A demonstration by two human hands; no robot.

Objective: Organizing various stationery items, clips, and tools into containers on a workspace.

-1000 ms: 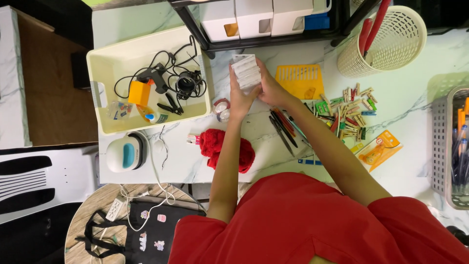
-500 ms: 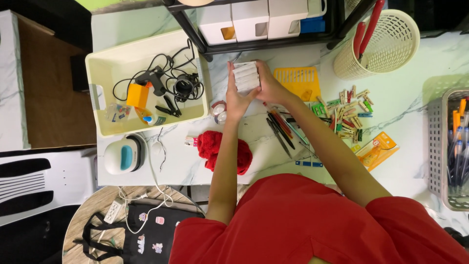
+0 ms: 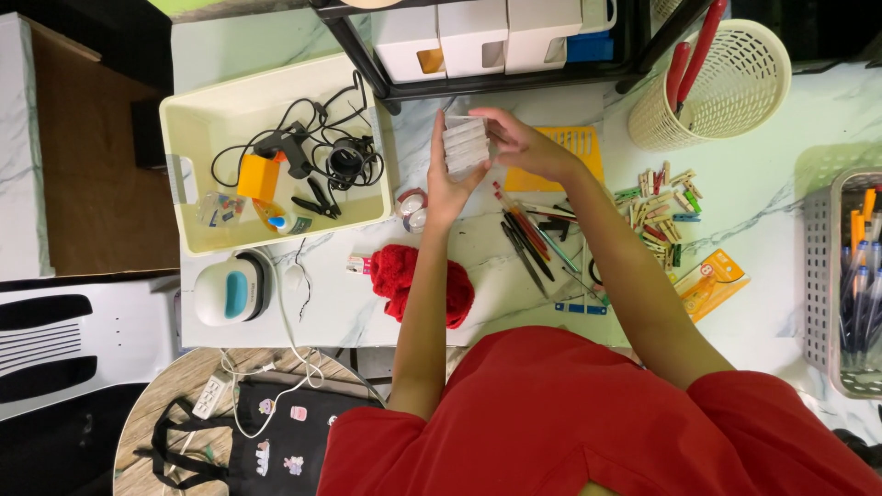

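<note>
My left hand [image 3: 443,188] holds a small white ribbed box [image 3: 465,145] from below, thumb on its left side. My right hand [image 3: 520,145] is at the box's top right corner, its fingers curled over the upper edge. The box is lifted above the marble table [image 3: 367,303], just in front of the black shelf frame [image 3: 367,57]. Under my right wrist lies a yellow slotted tray [image 3: 571,140]. Pens and pencils [image 3: 531,237] lie loose below my hands.
A cream bin [image 3: 197,119] with cables and an orange block sits at left. Tape rolls [image 3: 414,208], a red knitted piece [image 3: 418,280], a white-and-teal gadget [image 3: 231,289], scattered clothespins [image 3: 657,216], a mesh basket [image 3: 712,78] with red handles and a grey pen crate [image 3: 827,276] surround me.
My right hand has slid from the box's right side up to its top right corner, uncovering more of the pens. The left hand keeps its hold on the box.
</note>
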